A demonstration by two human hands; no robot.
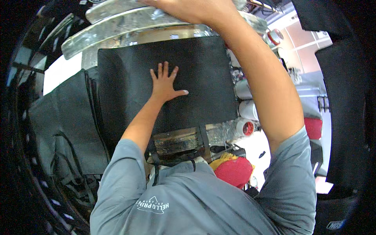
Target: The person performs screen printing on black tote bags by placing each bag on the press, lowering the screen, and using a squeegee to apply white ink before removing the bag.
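A black fabric tote bag (199, 78) lies flat in front of me, its straps (204, 139) hanging toward my body. My left hand (163, 83) rests palm down on the bag, fingers spread, holding nothing. My right arm reaches far forward, and my right hand (184, 8) is at the top edge of the picture. It is over a long, worn, stained bar (117, 33), apparently part of a frame beyond the bag. Its fingers are mostly cut off by the picture edge, so any grip is hidden.
More black bags (62, 117) with straps are stacked on the left. To the right stand white tubs (247, 109) and a red-stained container (245, 128) on its side. A red and yellow cloth-like bundle (235, 171) sits near my right side. Another jar (275, 36) is farther off.
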